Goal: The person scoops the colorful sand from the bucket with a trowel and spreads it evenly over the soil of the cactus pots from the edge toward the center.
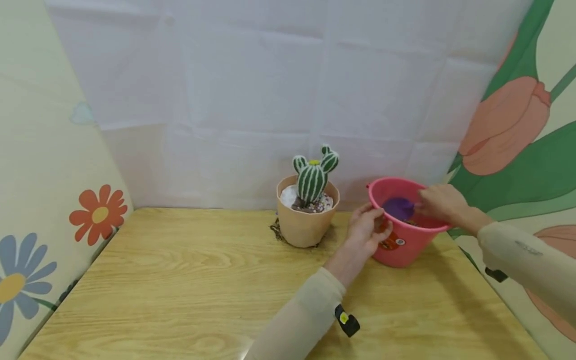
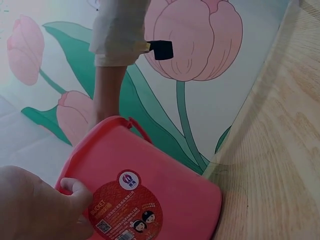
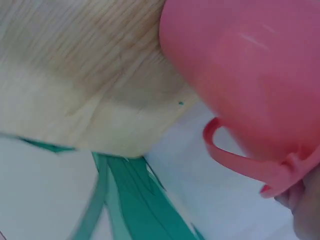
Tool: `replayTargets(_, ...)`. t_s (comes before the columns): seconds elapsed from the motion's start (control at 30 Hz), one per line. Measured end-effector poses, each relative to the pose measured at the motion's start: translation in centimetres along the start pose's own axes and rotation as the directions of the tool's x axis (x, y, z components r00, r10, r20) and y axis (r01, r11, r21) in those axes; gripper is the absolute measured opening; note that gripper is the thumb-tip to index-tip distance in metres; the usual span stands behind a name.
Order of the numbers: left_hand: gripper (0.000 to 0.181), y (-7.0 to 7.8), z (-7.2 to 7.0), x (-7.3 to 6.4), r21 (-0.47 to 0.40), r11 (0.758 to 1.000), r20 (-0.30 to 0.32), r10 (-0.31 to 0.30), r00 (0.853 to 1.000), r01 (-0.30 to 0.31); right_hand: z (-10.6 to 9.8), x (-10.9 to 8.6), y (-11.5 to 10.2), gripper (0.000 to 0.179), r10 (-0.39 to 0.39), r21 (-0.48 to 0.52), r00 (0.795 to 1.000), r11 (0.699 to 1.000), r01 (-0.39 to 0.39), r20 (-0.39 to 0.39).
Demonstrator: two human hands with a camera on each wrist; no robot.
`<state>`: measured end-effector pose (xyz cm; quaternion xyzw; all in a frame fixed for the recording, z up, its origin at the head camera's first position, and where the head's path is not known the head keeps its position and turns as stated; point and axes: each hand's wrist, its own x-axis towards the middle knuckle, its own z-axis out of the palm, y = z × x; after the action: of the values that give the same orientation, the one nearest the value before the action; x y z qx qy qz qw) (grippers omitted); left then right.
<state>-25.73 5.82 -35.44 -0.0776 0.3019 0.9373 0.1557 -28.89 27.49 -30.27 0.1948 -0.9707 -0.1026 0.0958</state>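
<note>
A pink bucket (image 1: 405, 250) with a red round label (image 2: 127, 210) stands tilted at the right of the table. My left hand (image 1: 363, 231) grips its near left rim, fingers bent at the edge. Reaching over the far right side, my right hand (image 1: 443, 202) is partly down inside the bucket. It holds a purple scoop (image 1: 398, 208), whose handle is mostly hidden by the fingers. Some dark, loose material shows at the bottom, but most of the inside is hidden. In the right wrist view the pink handle (image 3: 237, 165) hangs at the bucket's side.
Left of the bucket stands a tan pot (image 1: 302, 227) with a green knitted cactus (image 1: 311, 184), white filling and colourful bits. Dark crumbs (image 1: 275, 230) lie around its base. The wooden table (image 1: 180, 280) meets a white sheet behind and a flower-printed wall at each side.
</note>
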Motion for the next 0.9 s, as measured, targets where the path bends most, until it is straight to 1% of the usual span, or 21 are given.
replayTargets(0.1, 0.019, 0.1, 0.0, 0.1, 0.017, 1.0, 0.001, 0.003, 1.0, -0.003, 0.3, 0.1, -0.2, 0.034, 0.013, 0.094, 0.999, 0.995, -0.016, 0.033)
replayTargets(0.17, 0.022, 0.1, 0.0, 0.1, 0.029, 1.0, 0.0, 0.011, 1.0, -0.011, 0.4, 0.2, -0.4, 0.034, 0.006, 0.135, 0.999, 0.991, -0.012, 0.044)
replayTargets(0.27, 0.028, 0.1, 0.0, 0.2, 0.036, 0.999, -0.008, 0.025, 1.0, -0.024, 0.4, 0.3, -0.6, 0.035, 0.002, 0.16, 0.999, 0.987, -0.009, 0.042)
replayTargets(0.37, 0.028, 0.0, 0.1, 0.3, 0.031, 0.999, -0.027, 0.029, 0.999, -0.028, 0.2, 0.2, -0.8, 0.034, 0.0, 0.179, 0.999, 0.984, -0.009, 0.049)
replayTargets(0.5, 0.026, -0.1, 0.3, 0.3, 0.029, 0.999, -0.036, 0.044, 0.998, -0.043, -0.2, -0.1, -0.9, 0.037, -0.005, 0.214, 0.998, 0.977, -0.007, 0.056)
replayTargets(0.6, 0.026, -0.2, 0.4, 0.2, 0.03, 0.998, -0.034, 0.053, 0.998, -0.052, -0.6, -0.4, -1.0, 0.04, -0.021, 0.235, 0.998, 0.972, 0.009, 0.051)
replayTargets(0.73, 0.027, -0.4, 0.4, 0.1, 0.031, 0.998, -0.052, 0.054, 0.997, -0.052, -1.4, -0.9, -1.1, 0.039, -0.072, 0.267, 0.996, 0.962, 0.057, 0.049)
replayTargets(0.9, 0.029, -0.2, 0.2, -0.1, 0.027, 0.998, -0.068, 0.054, 0.996, -0.052, -2.0, -1.1, -0.9, 0.035, -0.128, 0.346, 0.988, 0.934, 0.09, 0.089)
